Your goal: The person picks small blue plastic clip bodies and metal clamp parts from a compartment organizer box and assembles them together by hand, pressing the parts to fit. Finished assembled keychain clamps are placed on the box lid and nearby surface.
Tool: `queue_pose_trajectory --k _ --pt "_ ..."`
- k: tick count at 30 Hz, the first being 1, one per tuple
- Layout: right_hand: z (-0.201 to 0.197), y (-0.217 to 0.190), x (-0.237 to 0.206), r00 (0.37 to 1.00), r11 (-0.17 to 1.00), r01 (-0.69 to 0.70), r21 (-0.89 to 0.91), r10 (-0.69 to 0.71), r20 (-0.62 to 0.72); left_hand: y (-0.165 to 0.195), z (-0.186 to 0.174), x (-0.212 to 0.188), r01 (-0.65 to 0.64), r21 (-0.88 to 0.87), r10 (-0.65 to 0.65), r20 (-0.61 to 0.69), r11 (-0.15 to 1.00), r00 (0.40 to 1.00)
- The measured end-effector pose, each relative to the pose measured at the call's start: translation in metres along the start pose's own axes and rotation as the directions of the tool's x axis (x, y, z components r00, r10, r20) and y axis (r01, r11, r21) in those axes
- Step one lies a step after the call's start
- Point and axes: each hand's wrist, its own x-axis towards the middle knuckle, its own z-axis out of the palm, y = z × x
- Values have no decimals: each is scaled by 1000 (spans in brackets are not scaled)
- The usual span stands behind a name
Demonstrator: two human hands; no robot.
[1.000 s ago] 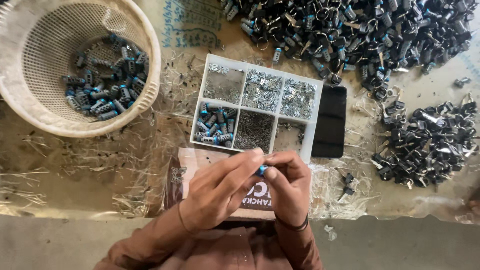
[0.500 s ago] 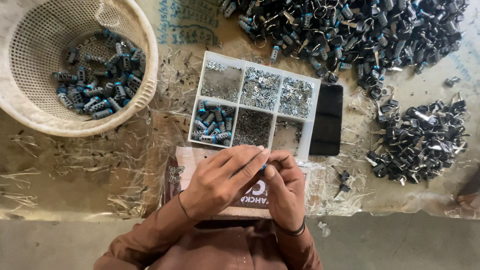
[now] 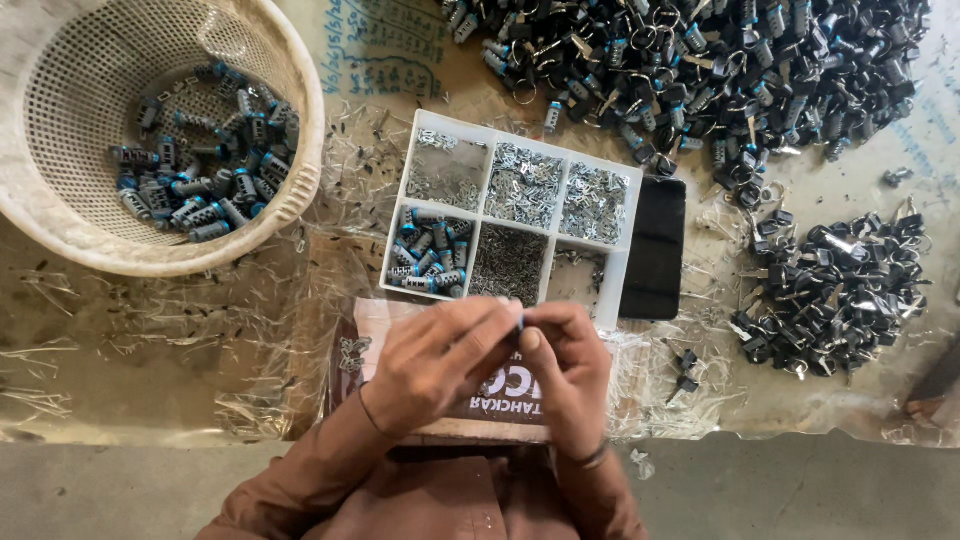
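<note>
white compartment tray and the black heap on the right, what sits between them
A flat black rectangular slab lies between the white compartment tray and the right-hand heap of black parts, against the tray's edge, in the head view.

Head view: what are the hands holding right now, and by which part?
Both hands, left hand and right hand, pinch one small blue-tipped part between their fingertips; the exact grip point is hidden.

Both hands are close together in front of the body. The left hand [image 3: 440,362] and the right hand [image 3: 566,372] touch at the fingertips, pinched tight. Brown sleeves cover both arms up to the wrists.
</note>
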Motion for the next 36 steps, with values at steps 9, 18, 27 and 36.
queue_pose_trajectory --k 9,18,27,36 --pt "12 -34 83 909 50 363 -930 -236 342 -16 -3 18 329 49 -330 10 943 944" --pt "16 -43 70 858 346 410 -844 -460 227 -24 -5 23 331 9 -331 88 943 940" --pt "4 -25 67 966 832 258 -492 -229 120 -29 -6 19 281 -12 -280 81 959 957" --pt "1 6 54 988 969 100 -226 -123 -91 -29 -6 21 243 -50 -242 23 969 970"
